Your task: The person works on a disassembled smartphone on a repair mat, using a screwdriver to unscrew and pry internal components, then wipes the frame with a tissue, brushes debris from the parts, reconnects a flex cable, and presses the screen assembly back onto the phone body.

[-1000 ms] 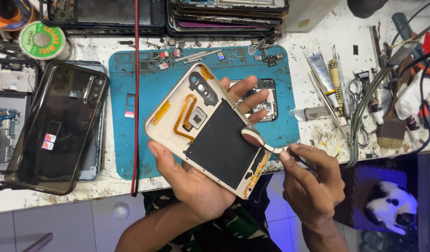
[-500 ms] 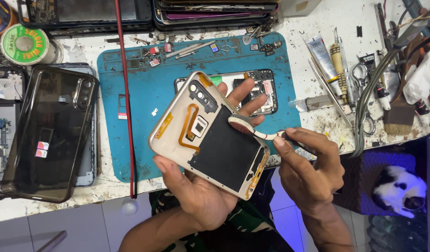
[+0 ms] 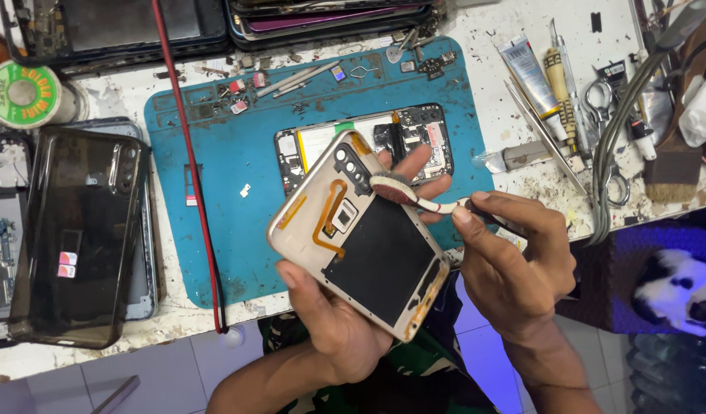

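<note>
From the head view, our left hand cradles the phone back cover above the blue mat, fingers wrapped round its edges. Our right hand pinches a small worn brush, its tip touching the cover's upper edge. The shell looks light, thin and bendable; best held by its rim. The brush handle is hidden in our grip.

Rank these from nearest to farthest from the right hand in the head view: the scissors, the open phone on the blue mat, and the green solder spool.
From the right hand:
1. Open phone on the blue mat, just up and left of the hand.
2. Scissors, up right among the tools.
3. Green solder spool, far left edge of the bench.
</note>
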Demonstrator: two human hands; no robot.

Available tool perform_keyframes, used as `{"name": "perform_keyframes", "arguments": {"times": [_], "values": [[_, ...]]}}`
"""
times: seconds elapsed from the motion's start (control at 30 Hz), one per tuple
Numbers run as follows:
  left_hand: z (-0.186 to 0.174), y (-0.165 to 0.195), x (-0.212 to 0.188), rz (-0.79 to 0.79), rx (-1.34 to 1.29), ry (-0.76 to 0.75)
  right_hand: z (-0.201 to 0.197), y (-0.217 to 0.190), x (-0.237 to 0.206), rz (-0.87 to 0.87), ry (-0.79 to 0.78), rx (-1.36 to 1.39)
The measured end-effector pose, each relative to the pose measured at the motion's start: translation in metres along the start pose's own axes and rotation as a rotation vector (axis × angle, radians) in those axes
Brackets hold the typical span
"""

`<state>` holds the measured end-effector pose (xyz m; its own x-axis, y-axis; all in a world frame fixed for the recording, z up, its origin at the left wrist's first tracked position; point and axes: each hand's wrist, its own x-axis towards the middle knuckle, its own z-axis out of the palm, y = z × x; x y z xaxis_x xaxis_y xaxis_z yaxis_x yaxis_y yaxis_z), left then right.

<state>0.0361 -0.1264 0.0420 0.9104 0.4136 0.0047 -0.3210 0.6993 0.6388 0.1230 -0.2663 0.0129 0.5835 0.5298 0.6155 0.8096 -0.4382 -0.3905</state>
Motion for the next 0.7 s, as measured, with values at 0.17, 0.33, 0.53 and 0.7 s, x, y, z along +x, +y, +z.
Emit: {"name": "perform_keyframes", "arguments": {"times": [0.17, 0.33, 0.53, 0.7], "values": [[-0.002, -0.014, -0.006, -0.078, -0.006, -0.011, -0.001, 0.002, 0.003, 0.024, 0.037, -0.016], [-0.008, -0.017, -0.013, -0.230, -0.029, -0.111, -0.009, 0.011, 0.025, 0.126, 0.113, 0.052], [-0.020, -0.003, -0.015, -0.575, -0.202, -0.243, -0.038, 0.044, 0.056, -0.067, -0.169, 0.240], [-0.024, -0.004, -0.016, -0.683, -0.220, -0.304, -0.046, 0.063, 0.051, -0.276, -0.223, 0.070]]}}
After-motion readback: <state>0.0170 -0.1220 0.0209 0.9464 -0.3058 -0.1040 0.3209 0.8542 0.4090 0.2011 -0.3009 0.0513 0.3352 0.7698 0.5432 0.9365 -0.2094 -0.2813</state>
